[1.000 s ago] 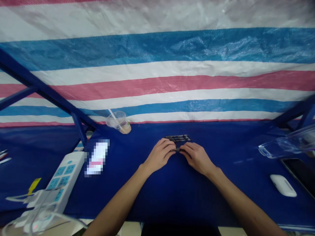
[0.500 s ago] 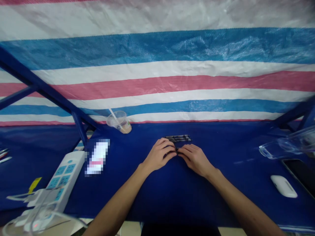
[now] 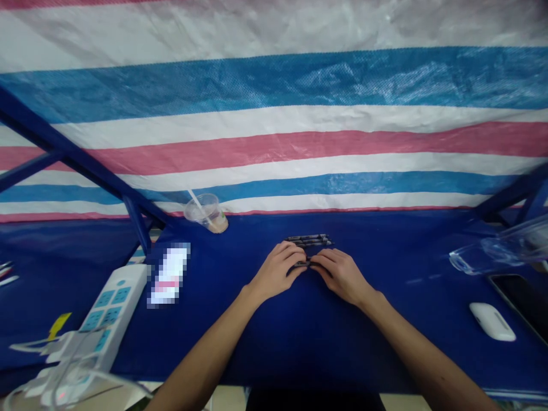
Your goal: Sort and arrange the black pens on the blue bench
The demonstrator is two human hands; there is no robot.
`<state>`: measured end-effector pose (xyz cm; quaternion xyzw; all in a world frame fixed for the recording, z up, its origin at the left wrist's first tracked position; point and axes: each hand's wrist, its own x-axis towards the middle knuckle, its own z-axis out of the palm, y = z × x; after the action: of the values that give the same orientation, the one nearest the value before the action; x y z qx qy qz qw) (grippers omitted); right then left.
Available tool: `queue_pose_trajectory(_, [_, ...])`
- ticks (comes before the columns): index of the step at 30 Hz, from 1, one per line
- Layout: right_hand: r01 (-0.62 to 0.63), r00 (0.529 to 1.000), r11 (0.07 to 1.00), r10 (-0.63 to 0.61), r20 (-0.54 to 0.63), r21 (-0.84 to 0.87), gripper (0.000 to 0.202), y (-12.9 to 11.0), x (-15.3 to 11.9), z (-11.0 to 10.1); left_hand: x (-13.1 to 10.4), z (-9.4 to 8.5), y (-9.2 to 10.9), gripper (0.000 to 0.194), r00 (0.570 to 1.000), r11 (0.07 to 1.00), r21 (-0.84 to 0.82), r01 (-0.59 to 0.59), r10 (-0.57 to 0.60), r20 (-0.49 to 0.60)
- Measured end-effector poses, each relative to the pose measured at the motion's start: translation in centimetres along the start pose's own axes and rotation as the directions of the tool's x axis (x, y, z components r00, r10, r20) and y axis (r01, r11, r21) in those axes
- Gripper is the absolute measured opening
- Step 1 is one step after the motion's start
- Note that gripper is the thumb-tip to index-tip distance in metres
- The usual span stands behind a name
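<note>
Where the two hands meet over the plain blue worktop [image 3: 299,337], the left hand [image 3: 276,271] has a narrow grip on one end of a slim, dark, pen-like stick [image 3: 302,264]; the right hand [image 3: 342,278] pinches the other end, largely hidden by its fingers. Whether the stick touches the worktop cannot be told. Just beyond the hands lie several dark, pale-marked pens [image 3: 310,242], side by side. Farther left stand a clear plastic cup [image 3: 220,221] with a white straw and a white power strip with blue sockets [image 3: 131,279]. Well to the right lies a rounded white case [image 3: 492,322], near a flat black phone [image 3: 520,297].
</note>
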<state>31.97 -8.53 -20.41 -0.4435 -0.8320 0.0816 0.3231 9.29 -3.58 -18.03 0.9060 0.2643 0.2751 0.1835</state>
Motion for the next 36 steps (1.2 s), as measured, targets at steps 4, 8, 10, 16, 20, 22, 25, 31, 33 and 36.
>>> queue_pose_trajectory(4, [0.01,1.0,1.0,-0.01,0.005,-0.003,0.02,0.01,-0.02,0.04,0.0,-0.03,-0.04,0.013,0.999,1.0,0.003,0.016,-0.016,0.037])
queue_pose_trajectory(8, [0.002,1.0,1.0,-0.002,0.018,0.009,0.02,-0.02,-0.02,-0.01,-0.04,0.02,-0.09,0.023,1.0,1.0,-0.004,0.016,-0.016,0.02])
queue_pose_trajectory(10, [0.002,1.0,1.0,-0.002,0.022,0.012,0.02,-0.05,-0.03,-0.03,-0.03,0.05,-0.11,0.015,0.999,1.0,0.012,0.015,-0.015,0.029])
queue_pose_trajectory(16, [0.021,0.999,1.0,-0.021,0.025,0.012,0.02,-0.08,-0.08,0.07,-0.03,-0.1,0.0,0.02,0.999,0.999,0.027,0.021,-0.023,0.047])
queue_pose_trajectory(20, [0.018,1.0,1.0,-0.018,0.01,0.012,0.02,-0.07,-0.05,0.01,-0.05,0.19,0.02,0.017,1.0,1.0,0.026,0.013,-0.014,0.027])
queue_pose_trajectory(22, [0.021,1.0,1.0,-0.021,0.011,0.008,0.019,-0.11,-0.02,-0.04,-0.04,0.3,-0.05,0.013,0.999,1.0,0.027,0.003,-0.004,0.035])
queue_pose_trajectory(25, [0.027,1.0,1.0,-0.027,0.015,0.001,0.019,-0.16,-0.01,-0.03,-0.02,0.24,-0.15,0.017,0.999,0.999,0.037,0.009,-0.011,0.042])
queue_pose_trajectory(31, [0.028,1.0,0.999,-0.028,-0.012,-0.015,0.021,0.07,-0.07,0.06,-0.05,0.07,-0.48,0.028,0.999,0.998,0.064,0.028,-0.03,0.023])
queue_pose_trajectory(33, [0.03,0.999,0.999,-0.031,-0.012,-0.031,0.022,0.18,-0.07,-0.03,-0.02,0.11,-0.56,0.026,1.0,0.998,0.059,0.028,-0.028,0.005])
queue_pose_trajectory(36, [0.041,0.998,0.997,-0.043,-0.039,-0.06,0.022,0.36,-0.04,-0.29,0.08,0.11,-0.55,0.02,0.999,0.999,0.045,0.029,-0.027,-0.036])
